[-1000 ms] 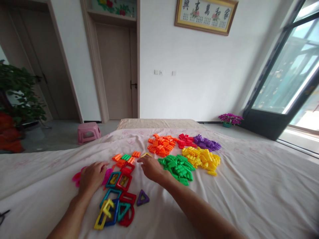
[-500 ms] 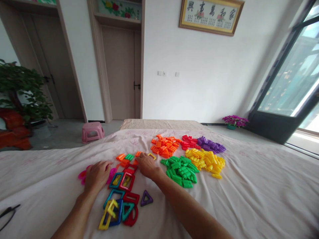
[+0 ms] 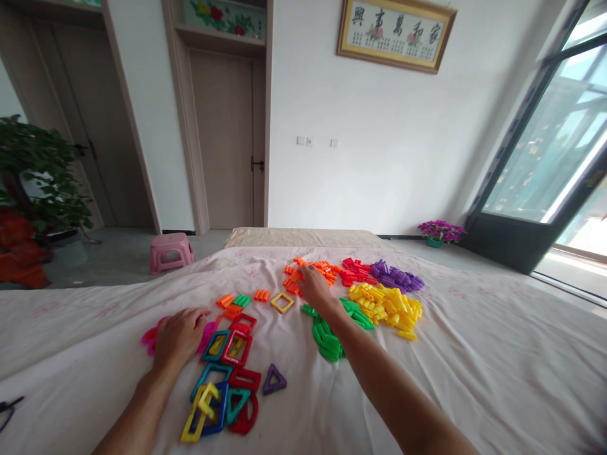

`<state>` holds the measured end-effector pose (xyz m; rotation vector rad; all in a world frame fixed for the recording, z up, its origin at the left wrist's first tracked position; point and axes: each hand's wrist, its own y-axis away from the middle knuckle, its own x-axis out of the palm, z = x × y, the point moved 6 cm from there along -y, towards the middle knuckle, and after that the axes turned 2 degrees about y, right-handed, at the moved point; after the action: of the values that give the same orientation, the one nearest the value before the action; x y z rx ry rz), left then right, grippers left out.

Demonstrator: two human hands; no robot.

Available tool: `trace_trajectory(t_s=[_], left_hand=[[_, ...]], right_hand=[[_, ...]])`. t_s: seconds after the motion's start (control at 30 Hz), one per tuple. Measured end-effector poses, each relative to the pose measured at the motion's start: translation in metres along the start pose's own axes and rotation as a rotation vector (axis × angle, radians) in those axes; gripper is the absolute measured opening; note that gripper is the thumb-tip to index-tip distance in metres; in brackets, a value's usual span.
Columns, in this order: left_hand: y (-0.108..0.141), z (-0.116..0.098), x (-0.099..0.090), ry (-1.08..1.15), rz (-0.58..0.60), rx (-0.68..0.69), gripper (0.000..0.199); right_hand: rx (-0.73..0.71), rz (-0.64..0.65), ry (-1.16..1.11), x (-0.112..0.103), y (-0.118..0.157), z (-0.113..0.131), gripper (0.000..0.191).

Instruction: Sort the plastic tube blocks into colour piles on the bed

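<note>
My left hand (image 3: 179, 335) lies low over pink pieces (image 3: 150, 340) at the left, its fingers loosely bent and resting. My right hand (image 3: 317, 289) reaches into the pile of orange plastic blocks (image 3: 327, 270). Its fingers are bent together there, and whatever is between the fingertips is hidden. A yellow square frame (image 3: 282, 303) and a small orange block (image 3: 261, 295) lie left of it. Beside my left hand are a green block (image 3: 241, 300), red square frames (image 3: 238, 347) and a blue frame (image 3: 220, 411) with a yellow frame (image 3: 192, 423) overlapping it.
Below the right forearm is a green block pile (image 3: 327, 341). Yellow blocks (image 3: 386, 306), red blocks (image 3: 356, 272) and purple blocks (image 3: 397, 276) lie farther right. A purple triangle (image 3: 274, 380) is near the front. A pink stool (image 3: 171, 253) stands beyond the cloth-covered table (image 3: 474, 354).
My right hand has moved right and away from me, from beside the yellow square frame to the orange pile. An orange block now shows uncovered where it was. My left hand has stayed put.
</note>
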<state>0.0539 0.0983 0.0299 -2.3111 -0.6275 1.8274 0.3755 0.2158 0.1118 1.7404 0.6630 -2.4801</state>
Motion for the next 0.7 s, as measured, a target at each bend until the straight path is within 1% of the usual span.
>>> trace_trajectory(t_s=[0.1,0.17,0.2,0.27,0.37,0.43,0.5,0.6,0.7], left_hand=[[0.0,-0.001,-0.001,0.001,-0.007,-0.006,0.039],[0.0,-0.002,-0.002,0.006,-0.008,-0.008,0.039],[0.0,-0.002,-0.002,0.009,-0.007,-0.007,0.039],[0.0,-0.002,-0.002,0.011,-0.006,-0.002,0.04],[0.0,-0.001,-0.001,0.008,-0.009,-0.002,0.04],[-0.001,0.001,0.001,0.005,-0.005,-0.003,0.039],[-0.002,0.003,0.003,0.011,0.004,0.003,0.039],[-0.003,0.004,0.005,0.019,0.007,0.009,0.038],[-0.002,0.004,0.004,0.014,-0.012,-0.001,0.038]], right_hand=[[0.114,-0.073,0.003,-0.018,-0.009,-0.026,0.039],[0.132,-0.12,-0.031,-0.021,-0.008,-0.031,0.046],[0.117,-0.135,-0.059,-0.02,-0.005,-0.029,0.047],[0.047,-0.129,-0.124,-0.01,0.003,-0.018,0.042],[-0.095,-0.048,-0.211,0.016,0.018,0.013,0.033],[-0.165,-0.003,-0.23,0.033,0.026,0.033,0.033],[-0.205,0.027,-0.191,0.047,0.031,0.047,0.035],[-0.207,0.059,-0.06,0.063,0.033,0.057,0.037],[-0.194,0.104,0.032,0.072,0.034,0.059,0.031]])
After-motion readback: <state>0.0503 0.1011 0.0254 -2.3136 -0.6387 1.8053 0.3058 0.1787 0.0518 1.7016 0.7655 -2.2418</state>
